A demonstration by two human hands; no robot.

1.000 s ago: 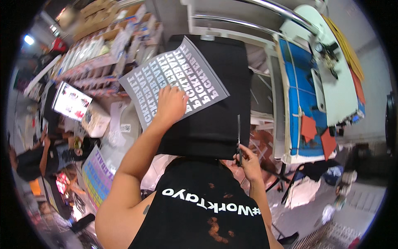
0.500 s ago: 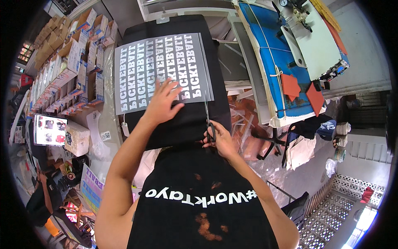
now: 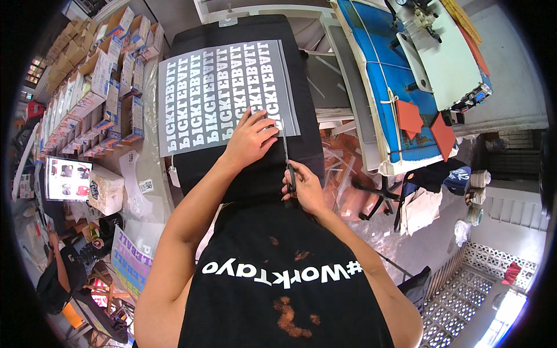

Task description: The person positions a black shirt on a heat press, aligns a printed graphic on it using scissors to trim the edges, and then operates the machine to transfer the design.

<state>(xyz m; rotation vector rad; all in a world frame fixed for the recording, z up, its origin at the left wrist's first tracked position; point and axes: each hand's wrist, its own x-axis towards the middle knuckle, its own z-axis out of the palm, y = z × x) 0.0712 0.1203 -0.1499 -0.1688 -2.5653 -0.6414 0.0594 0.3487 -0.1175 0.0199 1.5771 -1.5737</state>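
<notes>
A clear sheet with rows of white block lettering (image 3: 200,145) lies flat on a black cloth-covered board (image 3: 232,180). My left hand (image 3: 252,139) rests palm down on the sheet's near right part, its fingers laid out over the last columns of lettering. In my right hand (image 3: 304,188), just off the near edge, is a pair of scissors with black handles (image 3: 291,177). The blades point away from me and reach the sheet's near edge close to its right side, beside my left fingertips. A narrow strip of film shows along that right side.
Stacked open cartons (image 3: 93,87) stand at the left, above a lit screen (image 3: 68,180) and a pale block (image 3: 106,191). To the right are a blue-topped table (image 3: 377,75), orange-red pieces (image 3: 409,116) and an office chair base (image 3: 380,194). Film scraps (image 3: 342,168) litter the floor. Another person (image 3: 61,267) is at lower left.
My left hand has slid right across the lettering, toward the scissors, and its fingers have drawn closer together. The scissors have shifted slightly left and forward at the sheet's near edge.
</notes>
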